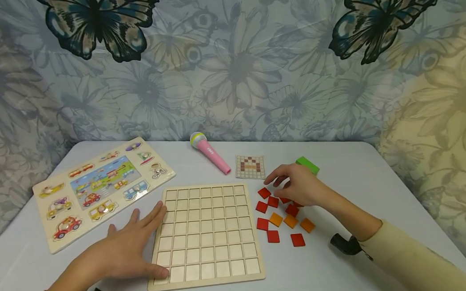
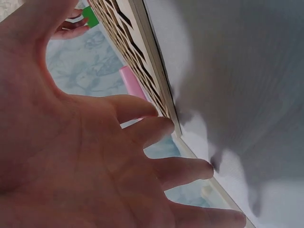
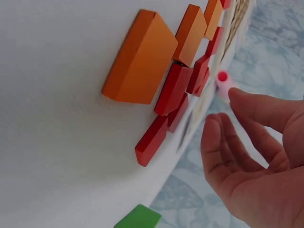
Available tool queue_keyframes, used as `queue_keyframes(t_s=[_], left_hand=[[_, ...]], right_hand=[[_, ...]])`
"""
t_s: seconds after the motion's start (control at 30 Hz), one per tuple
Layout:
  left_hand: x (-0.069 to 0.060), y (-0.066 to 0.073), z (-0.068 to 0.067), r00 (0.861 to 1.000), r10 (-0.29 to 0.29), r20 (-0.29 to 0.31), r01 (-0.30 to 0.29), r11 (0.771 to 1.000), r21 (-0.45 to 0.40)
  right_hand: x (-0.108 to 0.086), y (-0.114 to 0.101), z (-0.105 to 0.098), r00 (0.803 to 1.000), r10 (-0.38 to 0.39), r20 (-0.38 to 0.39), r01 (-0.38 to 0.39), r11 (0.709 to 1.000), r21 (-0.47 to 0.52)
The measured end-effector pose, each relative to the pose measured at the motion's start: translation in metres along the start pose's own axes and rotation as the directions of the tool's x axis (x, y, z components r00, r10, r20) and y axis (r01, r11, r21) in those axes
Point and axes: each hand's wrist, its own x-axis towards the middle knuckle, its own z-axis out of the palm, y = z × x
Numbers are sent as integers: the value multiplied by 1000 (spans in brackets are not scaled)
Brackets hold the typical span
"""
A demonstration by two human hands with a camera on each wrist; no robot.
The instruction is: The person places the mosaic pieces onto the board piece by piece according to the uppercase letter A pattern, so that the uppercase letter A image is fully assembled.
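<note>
A wooden grid board [image 1: 207,240] with shallow square cells lies flat in front of me, and no tiles sit in its cells. My left hand [image 1: 129,249] rests at its left edge with fingers spread, thumb over the lower left corner. Right of the board lie loose red tiles [image 1: 273,236] and orange tiles [image 1: 308,225]. Over the far part of these tiles hovers my right hand [image 1: 301,188], which hides some red ones. In the right wrist view its fingers are loosely bent, thumb apart, with nothing between them; an orange tile [image 3: 140,59] shows close to that camera.
Behind the board lies a small card [image 1: 250,166] with a coloured grid pattern. A pink toy microphone [image 1: 213,156] is left of it. Beyond my right hand sits a green block [image 1: 308,165]. A vehicle picture puzzle [image 1: 105,189] lies at the left. Patterned fabric [image 1: 228,74] hangs behind the table.
</note>
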Motion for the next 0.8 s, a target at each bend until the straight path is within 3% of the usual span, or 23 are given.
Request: queue_keyframes(t_s=[0.3, 0.63, 0.8], left_hand=[[1, 1, 0, 999, -17, 41, 17, 1000, 3], [-1, -3, 3, 999, 13, 34, -13, 1000, 21], [1, -4, 3, 999, 11, 39, -11, 1000, 20]], right_hand=[[11, 2, 2, 997, 13, 74, -13, 1000, -7], [24, 9, 4, 981, -89, 172, 89, 996, 4], [27, 11, 3, 972, -95, 214, 94, 995, 18]])
